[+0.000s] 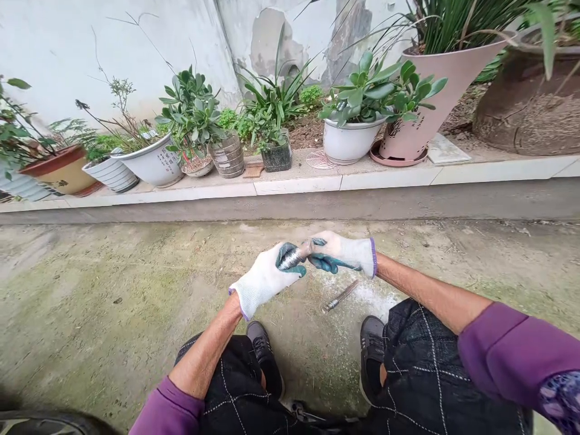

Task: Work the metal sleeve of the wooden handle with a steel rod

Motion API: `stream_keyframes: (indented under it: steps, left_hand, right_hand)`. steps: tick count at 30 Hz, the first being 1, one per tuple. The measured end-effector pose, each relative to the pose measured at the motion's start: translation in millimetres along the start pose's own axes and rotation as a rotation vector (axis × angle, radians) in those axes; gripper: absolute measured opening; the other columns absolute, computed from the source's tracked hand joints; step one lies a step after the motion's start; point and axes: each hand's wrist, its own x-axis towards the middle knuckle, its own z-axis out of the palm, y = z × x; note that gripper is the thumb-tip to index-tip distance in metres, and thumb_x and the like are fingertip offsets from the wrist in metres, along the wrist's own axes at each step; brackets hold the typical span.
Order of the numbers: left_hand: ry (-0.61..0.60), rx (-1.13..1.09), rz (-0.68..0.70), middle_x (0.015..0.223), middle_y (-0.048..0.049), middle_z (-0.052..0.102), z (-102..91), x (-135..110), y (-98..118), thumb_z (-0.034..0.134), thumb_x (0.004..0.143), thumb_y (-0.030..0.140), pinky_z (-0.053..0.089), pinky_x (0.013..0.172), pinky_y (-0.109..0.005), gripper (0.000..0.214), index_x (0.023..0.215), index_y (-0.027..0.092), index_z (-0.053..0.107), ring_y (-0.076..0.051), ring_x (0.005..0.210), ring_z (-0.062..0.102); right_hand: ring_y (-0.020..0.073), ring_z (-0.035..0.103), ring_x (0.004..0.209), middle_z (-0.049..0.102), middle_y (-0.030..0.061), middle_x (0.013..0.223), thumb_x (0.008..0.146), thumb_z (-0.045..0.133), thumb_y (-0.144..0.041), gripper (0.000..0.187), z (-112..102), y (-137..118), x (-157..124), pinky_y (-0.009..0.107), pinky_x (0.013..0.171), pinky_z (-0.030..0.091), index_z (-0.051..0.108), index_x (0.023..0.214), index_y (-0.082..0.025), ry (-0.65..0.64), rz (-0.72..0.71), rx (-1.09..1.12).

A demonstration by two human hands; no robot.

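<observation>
My left hand (267, 275), in a white knit glove with a green coated palm, is closed around the shiny ridged end of a short, thick metal rod (296, 255). The ridges look like a thread, and the rod's other end is dull brown. My right hand (335, 251), gloved the same way, has its fingers closed at that brown end. Both hands meet in front of me above the concrete. Below the right hand, a thin brown stick-like piece (341, 296) with a silvery end lies on the ground, its kind unclear.
White powder (371, 295) is scattered beside the thin piece. My shoes (260, 341) stand on the concrete floor (149, 284). Ahead runs a low tiled ledge (294, 185) with several potted plants, among them a white pot (351, 142) and a tall pink pot (435, 96).
</observation>
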Motion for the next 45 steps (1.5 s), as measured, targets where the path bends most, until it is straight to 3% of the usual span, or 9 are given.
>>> stream_keyframes:
  steps: [4, 7, 10, 13, 20, 25, 30, 36, 45]
  left_hand:
    - [0.065, -0.147, -0.066, 0.086, 0.0001, 0.062, -6.7, 8.9, -8.6, 0.063, 0.078, 0.037, 0.042, 0.048, -0.021, 0.041, 0.114, 0.018, 0.058, -0.010, 0.059, 0.050]
    - [0.051, 0.220, -0.094, 0.086, -0.0033, 0.066, -8.1, 18.4, -19.7, 0.057, 0.085, 0.033, 0.049, 0.059, -0.026, 0.028, 0.109, 0.019, 0.062, -0.016, 0.065, 0.060]
    - [-0.126, 0.699, -0.062, 0.093, -0.0108, 0.072, 5.4, 24.4, -30.9, 0.050, 0.089, 0.026, 0.052, 0.073, -0.035, 0.025, 0.110, 0.021, 0.064, -0.026, 0.082, 0.070]
    - [-0.342, 0.857, 0.010, 0.096, -0.0155, 0.073, 27.3, 23.9, -35.2, 0.051, 0.088, 0.025, 0.052, 0.071, -0.039, 0.026, 0.109, 0.019, 0.065, -0.032, 0.085, 0.071]
    - [-0.200, 0.369, 0.025, 0.078, -0.0021, 0.064, 18.1, 6.1, -10.0, 0.061, 0.081, 0.039, 0.046, 0.064, -0.028, 0.025, 0.097, 0.019, 0.062, -0.019, 0.070, 0.061]
    - [-0.366, -0.242, -0.025, 0.075, 0.0022, 0.053, 5.9, -4.6, -0.8, 0.064, 0.075, 0.040, 0.043, 0.052, -0.025, 0.035, 0.098, 0.015, 0.059, -0.010, 0.058, 0.047]
    - [-0.421, -0.605, -0.149, 0.085, -0.0026, 0.061, 7.5, -5.5, -0.3, 0.075, 0.065, 0.033, 0.052, 0.056, -0.029, 0.062, 0.120, 0.013, 0.055, -0.014, 0.061, 0.061]
    - [-0.376, -0.587, -0.211, 0.088, -0.0039, 0.070, 4.7, -0.2, 6.2, 0.073, 0.074, 0.035, 0.036, 0.038, -0.018, 0.077, 0.145, 0.022, 0.046, -0.005, 0.040, 0.050]
    - [-0.407, -0.249, -0.252, 0.059, 0.0040, 0.056, 14.0, -3.5, 15.4, 0.068, 0.076, 0.041, 0.022, 0.031, -0.017, 0.030, 0.093, 0.016, 0.070, -0.004, 0.036, 0.033]
  right_hand:
    - [0.0085, 0.043, 0.041, 0.057, -0.0027, 0.061, 0.084, 0.049, -0.035, 0.024, 10.5, 0.1, 5.5, 0.022, 0.040, 0.034, 0.065, 0.087, -0.017, 0.008, 0.022, -0.150]
    - [0.0094, 0.048, 0.053, 0.060, -0.0011, 0.068, 0.085, 0.048, -0.030, 0.025, 19.1, 5.8, 5.8, 0.023, 0.051, 0.037, 0.069, 0.089, -0.017, 0.011, -0.131, -0.400]
    - [0.0112, 0.047, 0.058, 0.061, -0.0006, 0.068, 0.087, 0.049, -0.031, 0.026, 24.6, 11.7, 3.7, 0.024, 0.055, 0.034, 0.070, 0.086, -0.017, -0.014, -0.192, -0.567]
    - [0.0124, 0.048, 0.059, 0.063, 0.0004, 0.069, 0.086, 0.050, -0.032, 0.024, 20.7, 14.1, 1.0, 0.025, 0.057, 0.034, 0.069, 0.080, -0.017, -0.047, -0.179, -0.641]
    - [0.0154, 0.055, 0.071, 0.066, 0.0031, 0.075, 0.082, 0.047, -0.031, 0.026, -11.1, 9.4, -0.2, 0.027, 0.068, 0.040, 0.068, 0.079, -0.016, 0.164, -0.256, -0.487]
    - [0.0123, 0.048, 0.060, 0.061, 0.0012, 0.069, 0.079, 0.049, -0.034, 0.028, -14.6, 4.8, -2.3, 0.024, 0.056, 0.037, 0.069, 0.081, -0.014, 0.100, -0.207, -0.332]
    - [0.0154, 0.056, 0.072, 0.068, 0.0039, 0.078, 0.078, 0.053, -0.032, 0.023, -18.2, -0.4, -6.6, 0.026, 0.067, 0.046, 0.069, 0.078, -0.016, 0.166, -0.264, -0.279]
    - [0.0186, 0.064, 0.085, 0.075, 0.0061, 0.091, 0.077, 0.054, -0.025, 0.022, -34.4, -5.5, -4.1, 0.030, 0.082, 0.049, 0.073, 0.085, -0.016, 0.231, -0.305, -0.264]
    - [0.0176, 0.064, 0.082, 0.073, 0.0056, 0.086, 0.072, 0.061, -0.029, 0.020, -25.0, 9.7, 10.2, 0.030, 0.080, 0.049, 0.071, 0.081, -0.015, 0.082, -0.332, -0.132]
